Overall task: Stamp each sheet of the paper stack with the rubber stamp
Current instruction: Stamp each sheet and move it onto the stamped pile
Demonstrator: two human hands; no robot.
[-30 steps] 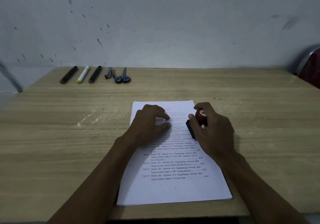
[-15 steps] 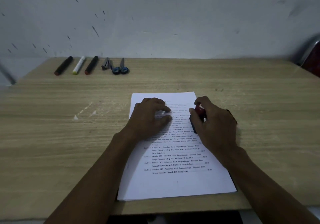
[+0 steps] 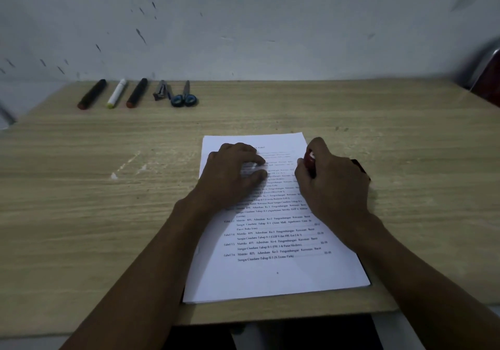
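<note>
While the left hand (image 3: pixel 235 176) lies palm-down on the upper part of the paper stack (image 3: pixel 273 276), its forearm runs in from the near edge of the desk (image 3: pixel 81 201) and its fingers (image 3: pixel 257 160) are spread flat and nearly straight, pressing the top sheet, holding nothing. Over on the other side, the right hand (image 3: pixel 334 187) is knuckles-up at the stack's right edge, wrist bent inward, fingers curled tight around the stamp (image 3: pixel 309 161). And look at that stamp: a rounded dark-red handle with a small white mark on it, only its top peeking out between thumb and forefinger, the rest buried in the fist, so I cannot tell whether its face is down on the paper. It sits just right of the left fingertips, near but apart, over the printed lines at the upper right of the page. A dark flat thing pokes out behind the right hand, too hidden to name. The stack itself is white, squared up, lines of black print running down the top sheet, its bottom edge near the desk's front. Along the far edge, by the wall, lie three markers (image 3: pixel 116 94), a small stapler (image 3: pixel 159 94) and blue-handled scissors (image 3: pixel 184 98).
</note>
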